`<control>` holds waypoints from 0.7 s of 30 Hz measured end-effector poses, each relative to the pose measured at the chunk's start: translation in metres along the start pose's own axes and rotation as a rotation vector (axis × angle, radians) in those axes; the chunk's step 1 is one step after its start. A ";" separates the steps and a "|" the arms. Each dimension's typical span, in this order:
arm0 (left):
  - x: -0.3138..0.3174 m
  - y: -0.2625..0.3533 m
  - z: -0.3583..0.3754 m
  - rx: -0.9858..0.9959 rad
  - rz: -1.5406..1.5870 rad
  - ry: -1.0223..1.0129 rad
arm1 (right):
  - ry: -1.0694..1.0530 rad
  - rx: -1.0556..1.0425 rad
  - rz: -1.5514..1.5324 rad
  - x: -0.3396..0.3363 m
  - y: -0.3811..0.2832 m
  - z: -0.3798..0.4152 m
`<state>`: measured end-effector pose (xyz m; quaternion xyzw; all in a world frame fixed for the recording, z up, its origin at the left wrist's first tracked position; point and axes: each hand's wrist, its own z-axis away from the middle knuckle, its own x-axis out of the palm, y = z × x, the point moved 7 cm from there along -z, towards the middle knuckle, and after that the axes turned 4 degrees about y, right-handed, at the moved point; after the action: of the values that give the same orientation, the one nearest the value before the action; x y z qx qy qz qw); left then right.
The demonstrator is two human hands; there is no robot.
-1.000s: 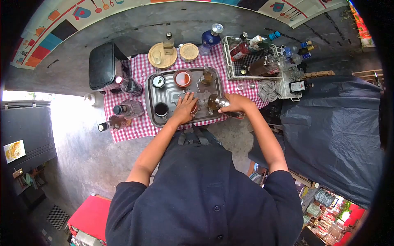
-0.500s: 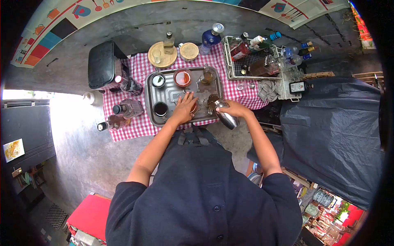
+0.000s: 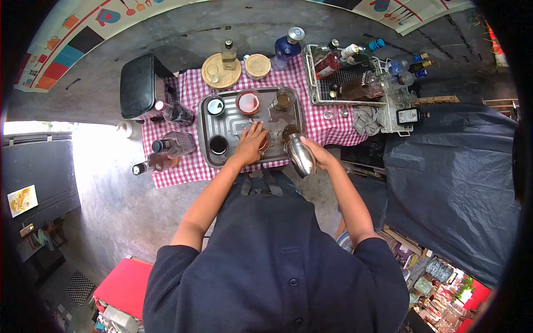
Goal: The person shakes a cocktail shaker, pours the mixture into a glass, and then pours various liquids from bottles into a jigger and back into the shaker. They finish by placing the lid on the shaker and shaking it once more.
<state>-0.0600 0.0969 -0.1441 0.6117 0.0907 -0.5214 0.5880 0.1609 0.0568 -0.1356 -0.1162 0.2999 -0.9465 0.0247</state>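
My right hand point(image 3: 318, 154) is closed around a shiny metal cocktail shaker point(image 3: 303, 160). The shaker tilts with its narrow end at the rim of a glass mug point(image 3: 290, 132) with brownish contents, at the right front of the metal tray point(image 3: 203, 130). Whether liquid flows between them is too small to tell. My left hand point(image 3: 250, 145) lies with fingers stretched out over the tray's front middle, partly covering a glass of reddish drink point(image 3: 265, 144). Left of it stands a glass of dark liquid point(image 3: 218, 145).
Farther back on the tray are a cup with a pale surface point(image 3: 215, 106), a bowl of red drink point(image 3: 249, 102) and a mug of brown liquid point(image 3: 282, 100). Bottles point(image 3: 176, 145) line the left side. A wire basket of bottles point(image 3: 347, 102) stands right, a blue bottle point(image 3: 286, 51) behind.
My right hand has shifted slightly, and the shaker now stands more steeply with its body swung a little left. My left hand keeps its place.
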 end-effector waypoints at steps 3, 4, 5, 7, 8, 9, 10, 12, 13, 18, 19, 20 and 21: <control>0.000 0.001 0.000 -0.001 -0.004 0.003 | -0.079 -0.025 -0.226 0.013 -0.001 0.002; 0.000 0.001 0.000 0.003 -0.011 0.008 | -0.111 -0.031 -0.302 0.017 -0.001 0.002; 0.000 0.001 0.000 0.006 -0.019 0.013 | -0.124 -0.035 -0.346 0.019 -0.002 0.003; 0.001 0.001 0.000 0.007 -0.034 0.016 | -0.152 -0.042 -0.435 0.023 -0.002 0.004; 0.001 0.001 -0.001 0.005 -0.042 0.014 | -0.156 -0.059 -0.468 0.025 -0.002 0.003; 0.001 0.002 -0.001 0.003 -0.050 0.012 | -0.161 -0.076 -0.500 0.027 -0.003 0.003; 0.001 0.003 -0.001 -0.002 -0.060 0.010 | -0.166 -0.093 -0.533 0.028 -0.004 0.004; 0.001 0.005 -0.001 -0.012 -0.081 0.007 | -0.124 -0.084 -0.603 0.031 -0.002 0.005; 0.000 0.007 -0.002 -0.017 -0.095 0.003 | -0.105 -0.079 -0.637 0.031 -0.001 0.005; -0.001 0.012 -0.002 -0.047 -0.172 -0.018 | -0.168 0.000 -0.818 0.034 0.014 -0.001; 0.000 0.013 -0.002 -0.055 -0.188 -0.022 | -0.205 0.000 -0.863 0.035 0.015 -0.003; 0.001 0.013 -0.002 -0.064 -0.203 -0.027 | -0.228 0.005 -0.876 0.035 0.016 -0.005; 0.000 0.016 -0.002 -0.072 -0.219 -0.031 | -0.252 0.009 -0.888 0.035 0.016 -0.006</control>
<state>-0.0477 0.0944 -0.1346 0.5686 0.1667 -0.5882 0.5505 0.1247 0.0429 -0.1425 -0.3473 0.2115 -0.8453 -0.3465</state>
